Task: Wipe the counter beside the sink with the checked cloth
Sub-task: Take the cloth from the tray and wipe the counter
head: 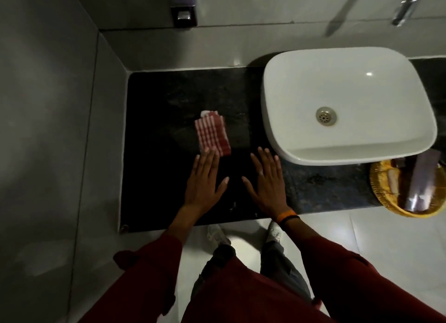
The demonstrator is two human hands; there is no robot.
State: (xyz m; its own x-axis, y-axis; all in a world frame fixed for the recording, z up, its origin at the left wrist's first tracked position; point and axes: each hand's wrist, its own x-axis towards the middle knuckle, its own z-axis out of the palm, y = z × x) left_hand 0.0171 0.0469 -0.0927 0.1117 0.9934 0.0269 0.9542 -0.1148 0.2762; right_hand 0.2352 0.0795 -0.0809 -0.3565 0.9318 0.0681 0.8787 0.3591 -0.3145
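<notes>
A folded red and white checked cloth (212, 133) lies on the black stone counter (156, 110), left of the white basin sink (347, 103). My left hand (205, 180) is flat over the counter with fingers spread, its fingertips at the near edge of the cloth. My right hand (268, 180) is also flat and open, palm down, just right of the left hand and near the sink's front left corner. Neither hand holds anything.
A yellow woven basket (379, 192) with tubes and bottles sits at the counter's right front, below the sink. Grey tiled walls close off the left and back. A soap dispenser (183, 11) hangs on the back wall. Chrome fittings show top right.
</notes>
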